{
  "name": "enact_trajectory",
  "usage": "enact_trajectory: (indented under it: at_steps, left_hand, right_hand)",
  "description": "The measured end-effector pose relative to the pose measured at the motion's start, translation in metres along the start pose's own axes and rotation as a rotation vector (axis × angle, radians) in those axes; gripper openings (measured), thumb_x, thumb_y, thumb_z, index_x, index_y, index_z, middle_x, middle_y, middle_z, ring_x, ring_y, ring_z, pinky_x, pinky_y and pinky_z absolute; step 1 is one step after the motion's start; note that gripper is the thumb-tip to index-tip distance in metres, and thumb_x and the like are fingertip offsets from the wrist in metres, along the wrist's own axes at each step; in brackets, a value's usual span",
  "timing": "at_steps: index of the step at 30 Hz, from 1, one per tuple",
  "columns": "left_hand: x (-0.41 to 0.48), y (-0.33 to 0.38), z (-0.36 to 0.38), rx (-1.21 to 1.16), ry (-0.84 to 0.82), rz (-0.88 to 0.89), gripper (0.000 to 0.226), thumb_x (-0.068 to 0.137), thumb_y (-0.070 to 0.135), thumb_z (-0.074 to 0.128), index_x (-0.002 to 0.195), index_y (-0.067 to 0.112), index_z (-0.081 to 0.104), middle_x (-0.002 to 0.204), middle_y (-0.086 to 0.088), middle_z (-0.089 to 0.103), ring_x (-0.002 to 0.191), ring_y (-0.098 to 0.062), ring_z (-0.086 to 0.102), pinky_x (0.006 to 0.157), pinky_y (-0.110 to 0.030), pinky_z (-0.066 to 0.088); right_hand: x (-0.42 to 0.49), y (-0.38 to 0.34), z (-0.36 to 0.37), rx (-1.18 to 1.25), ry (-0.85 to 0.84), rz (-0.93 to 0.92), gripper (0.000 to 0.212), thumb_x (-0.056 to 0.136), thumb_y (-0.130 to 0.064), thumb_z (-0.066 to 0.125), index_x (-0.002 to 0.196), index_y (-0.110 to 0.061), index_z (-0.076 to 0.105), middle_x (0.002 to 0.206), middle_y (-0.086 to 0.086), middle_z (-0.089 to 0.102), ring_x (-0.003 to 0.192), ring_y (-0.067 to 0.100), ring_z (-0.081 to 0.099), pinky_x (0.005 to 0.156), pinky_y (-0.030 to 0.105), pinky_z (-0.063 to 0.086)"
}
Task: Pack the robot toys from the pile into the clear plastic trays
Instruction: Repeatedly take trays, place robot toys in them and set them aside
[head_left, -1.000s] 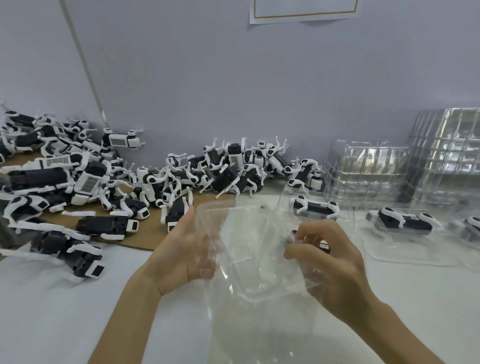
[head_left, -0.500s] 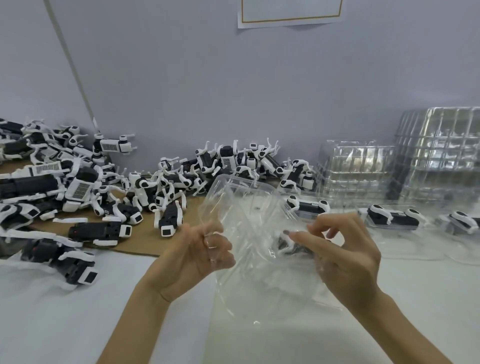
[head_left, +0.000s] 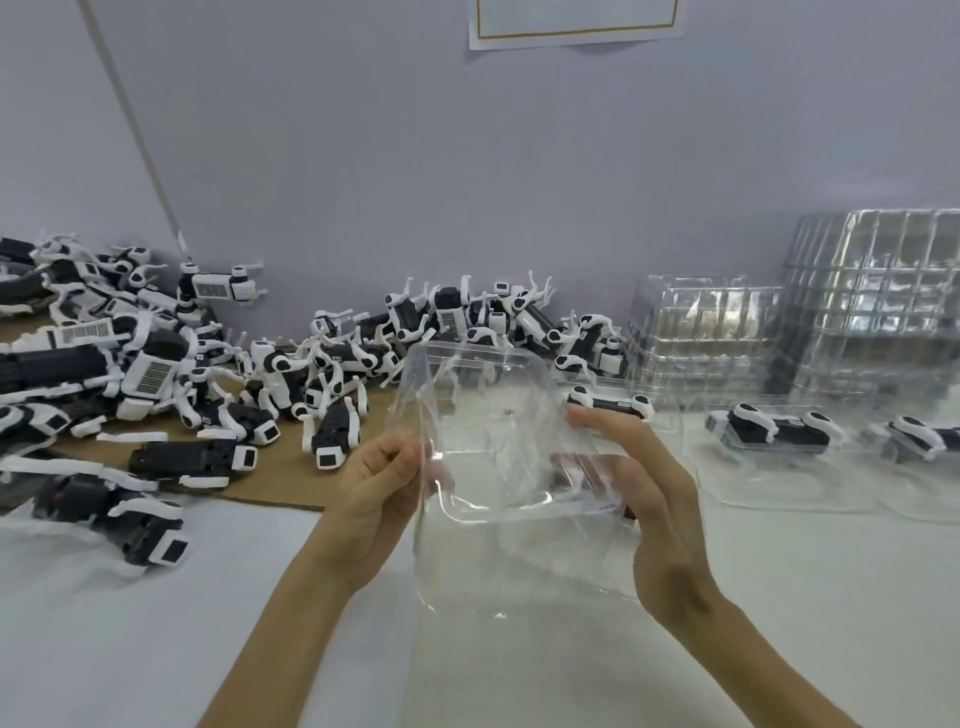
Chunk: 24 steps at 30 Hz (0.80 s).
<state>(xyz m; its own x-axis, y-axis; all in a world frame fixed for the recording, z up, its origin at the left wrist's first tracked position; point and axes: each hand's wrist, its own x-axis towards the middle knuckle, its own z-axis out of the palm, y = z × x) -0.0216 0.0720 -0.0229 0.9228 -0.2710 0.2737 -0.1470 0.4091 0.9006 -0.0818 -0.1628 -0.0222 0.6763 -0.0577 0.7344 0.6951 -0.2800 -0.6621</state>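
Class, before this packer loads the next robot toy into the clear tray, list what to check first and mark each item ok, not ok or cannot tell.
1. Grip on the clear tray: the left hand pinches its left edge and the right hand holds its right side: ok.
2. Cavity empty: a dark shape shows through near the right hand: cannot tell.
3. A hand free to pick a toy: both hold the tray: not ok.
4. Tray resting flat on the table: it is held tilted above it: not ok.
5. Supply: the toy pile lies close by on the cardboard: ok.
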Motion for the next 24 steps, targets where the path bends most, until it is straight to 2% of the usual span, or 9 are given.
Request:
enact_trajectory:
  at_steps: [2, 6, 8, 10, 12, 14, 16, 19, 24]
  left_hand:
    - [0.0, 0.001, 0.002, -0.005, 0.003, 0.027, 0.03, 0.087, 0.014, 0.051, 0.064, 0.014, 0.071, 0.061, -0.005, 0.064, 0.055, -0.011, 0.062, 0.053, -0.016, 0.051]
    - [0.003, -0.001, 0.003, 0.059, 0.067, 0.047, 0.026, 0.086, 0.022, 0.056, 0.064, 0.015, 0.068, 0.06, -0.005, 0.06, 0.051, -0.01, 0.054, 0.05, -0.015, 0.046]
    - [0.007, -0.003, 0.001, 0.083, 0.186, 0.026, 0.031, 0.086, 0.037, 0.056, 0.063, 0.018, 0.065, 0.062, -0.004, 0.061, 0.053, -0.012, 0.057, 0.052, -0.018, 0.048]
    - [0.012, -0.007, -0.008, 0.08, 0.429, 0.022, 0.04, 0.092, 0.048, 0.053, 0.071, 0.016, 0.065, 0.067, -0.002, 0.066, 0.058, -0.011, 0.061, 0.057, -0.021, 0.051]
    - [0.016, -0.01, -0.027, 0.215, 0.651, 0.067, 0.032, 0.102, 0.036, 0.053, 0.086, 0.013, 0.068, 0.078, 0.0, 0.068, 0.06, -0.003, 0.062, 0.062, -0.02, 0.05]
    - [0.017, -0.014, -0.049, 0.457, 0.735, 0.093, 0.02, 0.102, 0.018, 0.054, 0.1, 0.005, 0.069, 0.093, -0.006, 0.066, 0.078, -0.003, 0.065, 0.075, -0.023, 0.053]
    - [0.016, -0.02, -0.065, 0.718, 0.75, 0.072, 0.02, 0.098, 0.012, 0.055, 0.11, 0.011, 0.071, 0.117, -0.008, 0.063, 0.109, -0.021, 0.061, 0.098, -0.038, 0.049]
    - [0.017, -0.026, -0.07, 1.123, 0.765, 0.068, 0.024, 0.096, 0.017, 0.06, 0.116, 0.02, 0.073, 0.138, -0.008, 0.051, 0.13, -0.028, 0.045, 0.108, -0.043, 0.036]
    - [0.019, -0.04, -0.079, 1.457, 0.49, -0.156, 0.046, 0.098, 0.036, 0.058, 0.144, 0.033, 0.052, 0.168, -0.005, 0.008, 0.15, -0.028, 0.023, 0.119, -0.053, 0.021]
  right_hand:
    - [0.0, -0.001, 0.001, 0.107, -0.044, 0.123, 0.047, 0.096, -0.044, 0.039, 0.134, -0.027, 0.062, 0.141, -0.006, 0.058, 0.122, 0.024, 0.063, 0.093, 0.043, 0.055]
    - [0.004, 0.0, 0.0, 0.295, -0.07, 0.27, 0.049, 0.085, -0.042, 0.057, 0.132, -0.034, 0.062, 0.144, -0.007, 0.055, 0.124, 0.022, 0.063, 0.085, 0.041, 0.06]
    - [0.008, 0.001, -0.001, 0.358, -0.023, 0.28, 0.048, 0.082, -0.029, 0.053, 0.128, -0.03, 0.066, 0.14, -0.001, 0.059, 0.123, 0.026, 0.063, 0.087, 0.047, 0.058]
    - [0.01, 0.001, -0.005, 0.455, 0.001, 0.289, 0.051, 0.08, -0.016, 0.044, 0.126, -0.021, 0.068, 0.135, 0.006, 0.063, 0.119, 0.031, 0.065, 0.082, 0.042, 0.06]
    - [0.012, 0.001, -0.009, 0.506, -0.059, 0.308, 0.054, 0.08, -0.01, 0.037, 0.126, -0.01, 0.065, 0.131, 0.011, 0.065, 0.117, 0.036, 0.065, 0.081, 0.041, 0.06]
    - [0.011, -0.001, -0.009, 0.519, -0.194, 0.354, 0.051, 0.083, -0.017, 0.036, 0.125, -0.006, 0.063, 0.126, 0.014, 0.067, 0.114, 0.038, 0.066, 0.078, 0.048, 0.06]
    - [0.007, -0.002, -0.005, 0.454, -0.352, 0.407, 0.049, 0.085, -0.026, 0.037, 0.121, -0.009, 0.065, 0.123, 0.011, 0.069, 0.111, 0.035, 0.068, 0.077, 0.053, 0.06]
    - [-0.001, -0.003, 0.006, 0.239, -0.568, 0.477, 0.048, 0.082, -0.022, 0.039, 0.116, -0.023, 0.072, 0.122, -0.005, 0.071, 0.113, 0.019, 0.068, 0.088, 0.052, 0.057]
    - [-0.01, -0.002, 0.015, 0.068, -0.667, 0.542, 0.058, 0.076, -0.013, 0.038, 0.113, -0.041, 0.072, 0.121, -0.023, 0.068, 0.12, -0.004, 0.059, 0.102, 0.026, 0.045]
